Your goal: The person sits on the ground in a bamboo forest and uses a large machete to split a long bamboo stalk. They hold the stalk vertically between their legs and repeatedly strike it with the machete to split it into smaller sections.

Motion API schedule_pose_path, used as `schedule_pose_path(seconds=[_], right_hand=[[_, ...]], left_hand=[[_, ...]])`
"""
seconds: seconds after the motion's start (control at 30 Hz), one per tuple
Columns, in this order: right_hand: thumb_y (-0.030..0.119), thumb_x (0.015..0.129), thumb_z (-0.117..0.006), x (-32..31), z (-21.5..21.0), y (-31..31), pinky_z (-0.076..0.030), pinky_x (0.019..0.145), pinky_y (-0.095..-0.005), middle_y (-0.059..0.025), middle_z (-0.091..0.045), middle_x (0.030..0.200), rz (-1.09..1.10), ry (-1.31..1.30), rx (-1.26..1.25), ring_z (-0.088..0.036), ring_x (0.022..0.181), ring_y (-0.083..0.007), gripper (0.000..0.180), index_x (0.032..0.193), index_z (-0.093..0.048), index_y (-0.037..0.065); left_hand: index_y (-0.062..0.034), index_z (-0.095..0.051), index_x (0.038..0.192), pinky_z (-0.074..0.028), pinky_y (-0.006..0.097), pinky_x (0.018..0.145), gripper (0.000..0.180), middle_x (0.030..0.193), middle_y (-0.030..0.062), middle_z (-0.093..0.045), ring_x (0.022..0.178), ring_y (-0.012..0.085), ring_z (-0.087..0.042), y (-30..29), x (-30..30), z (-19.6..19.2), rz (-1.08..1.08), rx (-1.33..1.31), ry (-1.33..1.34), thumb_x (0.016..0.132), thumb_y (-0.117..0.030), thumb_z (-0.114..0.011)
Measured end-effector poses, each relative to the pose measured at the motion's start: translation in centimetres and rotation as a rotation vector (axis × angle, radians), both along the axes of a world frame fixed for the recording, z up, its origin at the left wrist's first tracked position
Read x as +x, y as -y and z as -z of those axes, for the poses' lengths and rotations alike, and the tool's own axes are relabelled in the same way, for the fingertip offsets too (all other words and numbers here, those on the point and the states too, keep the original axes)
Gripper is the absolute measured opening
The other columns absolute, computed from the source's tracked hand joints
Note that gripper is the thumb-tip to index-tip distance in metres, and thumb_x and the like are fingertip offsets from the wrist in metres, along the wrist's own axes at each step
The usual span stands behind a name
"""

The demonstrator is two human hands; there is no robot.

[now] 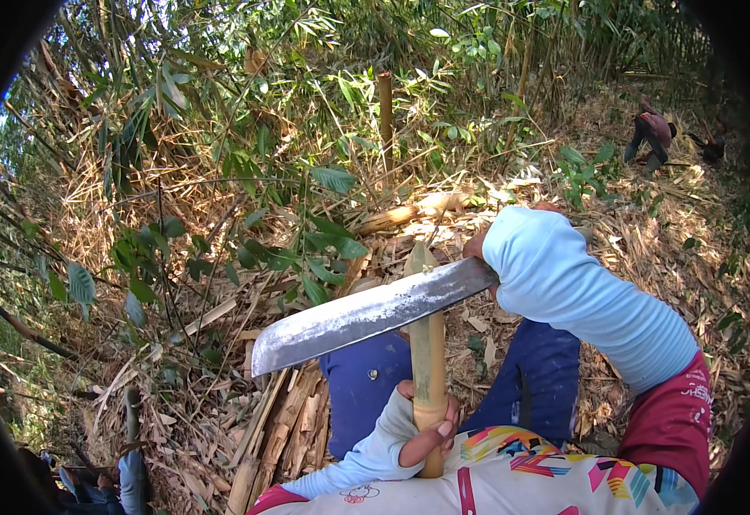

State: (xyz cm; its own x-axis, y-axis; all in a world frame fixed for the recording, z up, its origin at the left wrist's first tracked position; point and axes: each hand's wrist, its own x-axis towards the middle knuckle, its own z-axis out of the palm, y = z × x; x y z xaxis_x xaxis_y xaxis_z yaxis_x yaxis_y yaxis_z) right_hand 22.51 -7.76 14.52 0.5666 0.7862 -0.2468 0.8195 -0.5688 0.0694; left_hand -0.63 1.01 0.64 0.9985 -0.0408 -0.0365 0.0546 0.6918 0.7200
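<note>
Two-handed grip, viewed from above

A leafy green plant (139,287) stands at 9 o'clock. Split lengths of brown wood (298,416) lie at 7 o'clock, just beside the blue trousers (362,386) at 6 o'clock. A machete (366,316) crosses the centre, its broad free end toward 8 o'clock and its held end toward 3 o'clock. At 12 o'clock rises a cut stalk (385,120). Between 5 and 6 o'clock, the left hand (420,446) is clenched around the lower part of a bamboo piece (428,365), which stands nearly upright behind the blade, its pointed top showing above; whether the two touch cannot be told. The right hand (475,247), largely hidden by a light-blue sleeve (581,279) at 3 o'clock, grasps the machete's near-side end; the handle is concealed. Another person (652,136), partly shadowed, appears at 2 o'clock.
</note>
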Motion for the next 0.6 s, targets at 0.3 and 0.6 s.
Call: schedule_pose_path(seconds=[0.3, 0.6], right_hand=[[0.025, 0.071, -0.074, 1.7, 0.9, -1.0, -0.053, 0.082, -0.04, -0.0054, -0.07, 0.102, 0.07, -0.063, -0.123, -0.066, 0.1, -0.0275, 0.041, 0.111, -0.065, 0.019], [0.024, 0.073, -0.073, 3.0, 1.3, -0.5, -0.054, 0.08, -0.0395, -0.006, -0.07, 0.098, 0.103, -0.131, -0.102, -0.066, 0.097, -0.028, 0.037, 0.109, -0.066, 0.02]], left_hand=[[-0.0162, -0.025, 0.111, -0.048, 0.029, 0.066, 0.038, 0.102, 0.0108, -0.05, 0.075, 0.0135, -0.053, 0.0, -0.1, 0.3, -0.012, -0.013, -0.016, 0.092, 0.004, -0.05], [-0.0175, -0.031, 0.12, -0.049, 0.035, 0.062, 0.045, 0.099, 0.0141, -0.049, 0.069, 0.0186, -0.054, 0.3, 0.1, 0.6, -0.034, -0.013, -0.011, 0.089, 0.008, -0.052]])
